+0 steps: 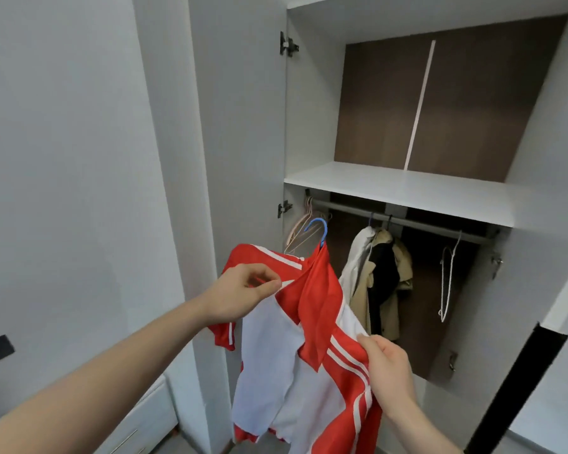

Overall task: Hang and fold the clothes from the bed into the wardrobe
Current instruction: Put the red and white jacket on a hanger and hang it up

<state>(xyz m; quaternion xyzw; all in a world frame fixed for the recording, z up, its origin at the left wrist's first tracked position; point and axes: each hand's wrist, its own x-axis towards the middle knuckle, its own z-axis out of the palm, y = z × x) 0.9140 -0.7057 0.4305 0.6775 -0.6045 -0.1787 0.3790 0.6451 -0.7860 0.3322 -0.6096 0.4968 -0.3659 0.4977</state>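
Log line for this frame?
left hand: pinches jersey | right hand: grips sleeve | jersey on blue hanger | not yet on rail

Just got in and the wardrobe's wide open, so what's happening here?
A person is putting clothes away. Both hands hold a red and white jersey on a blue hanger in front of the open wardrobe: the left hand pinches a shoulder, the right hand grips a sleeve. It is not yet on the rail, where a beige coat and empty hangers already hang.
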